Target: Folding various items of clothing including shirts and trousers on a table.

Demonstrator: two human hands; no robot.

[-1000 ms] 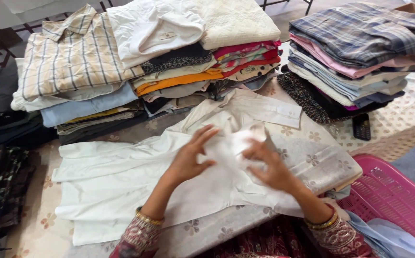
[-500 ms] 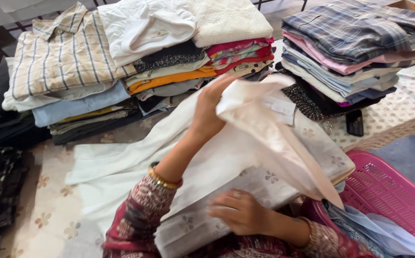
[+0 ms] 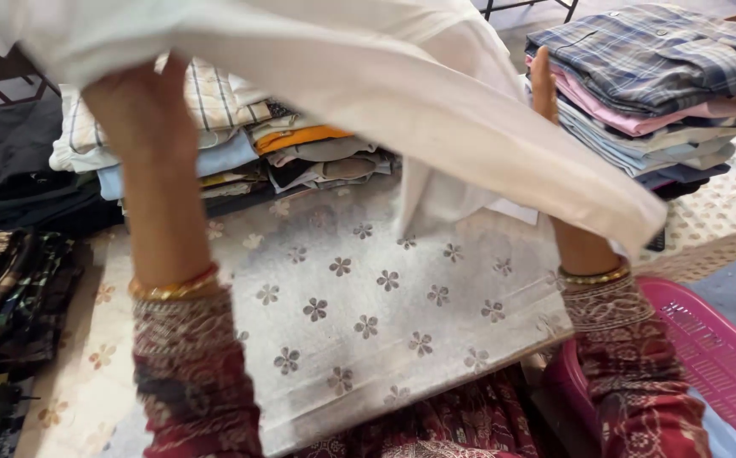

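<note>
A white shirt [image 3: 368, 76] is held up in the air across the top of the view, draping down to the right. My left hand [image 3: 135, 106] grips its upper left part, fingers hidden under the cloth. My right hand [image 3: 543, 80] holds the shirt further right, only the thumb edge showing behind the fabric. Both arms wear dark red patterned sleeves and gold bangles. Below the shirt lies a grey padded board [image 3: 359, 314] with a flower print.
Stacks of folded clothes stand behind: a striped and mixed-colour pile [image 3: 215, 136] at centre left, a plaid and pink pile [image 3: 656, 76] at right, dark garments [image 3: 12, 280] at left. A pink plastic basket [image 3: 716, 356] sits at lower right.
The white shirt went from lying flat on the flowered board to being lifted high with both hands. The board underneath is now uncovered.
</note>
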